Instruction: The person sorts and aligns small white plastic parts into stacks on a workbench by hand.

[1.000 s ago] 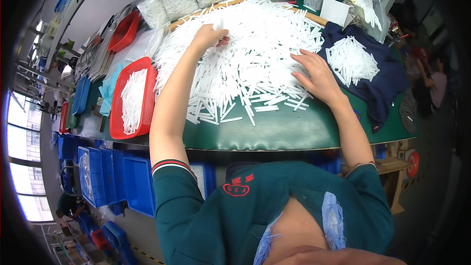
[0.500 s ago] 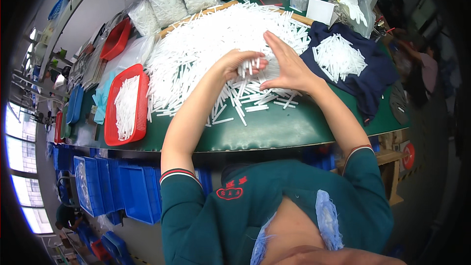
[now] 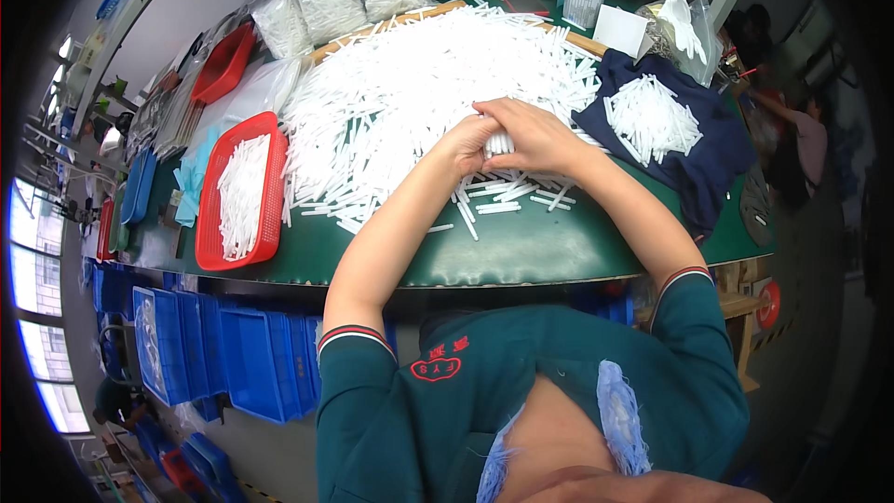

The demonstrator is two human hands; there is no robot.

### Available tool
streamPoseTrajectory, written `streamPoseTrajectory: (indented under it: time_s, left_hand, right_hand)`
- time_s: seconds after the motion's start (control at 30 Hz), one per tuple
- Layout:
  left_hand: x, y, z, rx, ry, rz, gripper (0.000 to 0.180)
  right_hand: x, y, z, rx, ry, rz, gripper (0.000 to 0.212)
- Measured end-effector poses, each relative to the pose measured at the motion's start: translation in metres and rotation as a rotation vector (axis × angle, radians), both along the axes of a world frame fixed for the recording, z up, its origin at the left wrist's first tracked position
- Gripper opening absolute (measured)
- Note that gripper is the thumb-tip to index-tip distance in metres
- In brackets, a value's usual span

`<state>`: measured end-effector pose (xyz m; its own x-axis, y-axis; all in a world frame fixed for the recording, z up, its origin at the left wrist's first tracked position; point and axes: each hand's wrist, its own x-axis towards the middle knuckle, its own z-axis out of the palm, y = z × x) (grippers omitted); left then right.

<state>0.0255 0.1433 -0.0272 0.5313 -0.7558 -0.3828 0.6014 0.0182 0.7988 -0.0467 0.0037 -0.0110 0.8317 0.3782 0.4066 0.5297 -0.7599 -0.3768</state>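
Over the near edge of a wide heap of short white sticks [image 3: 400, 84], both hands are brought together. My left hand [image 3: 468, 143] is closed on a small bundle of white sticks [image 3: 500, 143], whose ends show between the palms. My right hand [image 3: 533, 138] wraps over the same bundle from the right, its fingers reaching across to the left hand. Most of the bundle is covered by the fingers. Loose sticks lie spread on the green tabletop [image 3: 466, 261] just below the hands.
To the left stands a red basket [image 3: 273, 196] partly filled with sticks. A dark blue cloth [image 3: 698, 182] at right carries a smaller stick pile [image 3: 650, 119]. Filled plastic bags [image 3: 331, 5], a blue cup [image 3: 584, 0] and a white glove [image 3: 684, 26] sit behind. Blue crates [image 3: 261, 363] stand below.
The right hand, earlier spread apart from the left, has come down and closed around the sticks the left hand held. Both hands are now joined slightly lower over the heap.
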Motion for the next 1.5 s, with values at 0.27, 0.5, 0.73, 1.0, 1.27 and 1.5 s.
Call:
streamPoseTrajectory:
  time_s: [0.27,0.5,0.73,1.0,1.27,1.5]
  left_hand:
    - [-0.01,0.011,-0.005,-0.02,0.041,-0.037,0.036]
    - [-0.029,0.011,0.011,0.018,-0.183,0.006,0.037]
    - [-0.001,0.02,0.023,0.619,-1.414,0.18,0.022]
    - [0.028,0.039,0.024,0.602,-1.27,0.334,0.027]
    - [-0.001,0.046,0.009,-0.154,0.202,0.166,0.044]
    - [-0.035,0.044,-0.01,-0.538,0.634,0.062,0.056]
  right_hand:
    - [-0.011,0.008,0.001,0.03,0.071,-0.017,0.076]
    - [-0.028,0.01,0.004,0.032,-0.086,0.038,0.09]
    - [-0.043,0.01,-0.003,0.039,-0.181,-0.091,0.102]
    - [-0.048,0.0,-0.014,0.026,-0.152,-0.183,0.092]
    - [-0.05,-0.004,-0.014,0.122,-0.153,-0.179,0.091]
    - [-0.054,-0.003,-0.014,0.274,-0.046,-0.183,0.081]
